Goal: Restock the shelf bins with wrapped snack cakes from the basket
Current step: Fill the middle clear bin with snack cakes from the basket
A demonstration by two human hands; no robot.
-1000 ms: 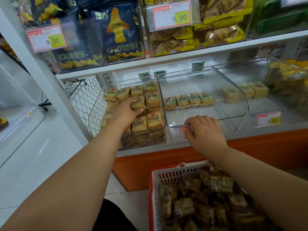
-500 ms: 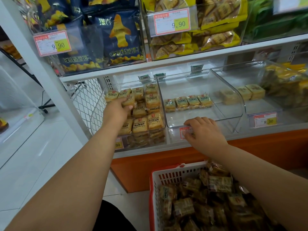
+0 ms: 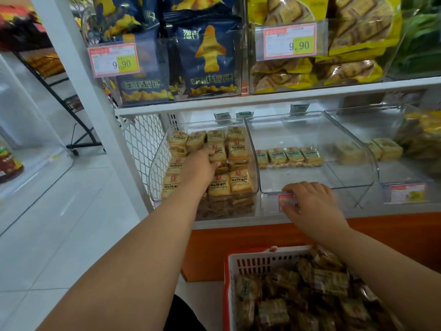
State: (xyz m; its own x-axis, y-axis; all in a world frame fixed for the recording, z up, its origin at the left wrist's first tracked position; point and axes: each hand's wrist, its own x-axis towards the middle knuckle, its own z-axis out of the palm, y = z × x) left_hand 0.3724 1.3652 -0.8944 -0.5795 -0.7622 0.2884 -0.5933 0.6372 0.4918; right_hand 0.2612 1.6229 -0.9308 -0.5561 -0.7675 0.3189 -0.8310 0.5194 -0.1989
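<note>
I have my left hand reached deep into the left bin, its fingers curled over a wrapped snack cake in the middle rows, so it grips or presses that cake; I cannot tell which, because the hand hides the underside. That bin is stacked nearly full. My right hand rests on the front lip of the middle bin, fingers bent over the edge and the price tag, holding no cake. The middle bin has only one short row of cakes at the back, lying side by side from 9 to 3 o'clock. The supply sits in the red basket at 6 o'clock, just below my right wrist. As I judge it, the right hand is the nearer one to both the basket and the sparse bin, so the next load should go straight up toward 12 o'clock from there.
</note>
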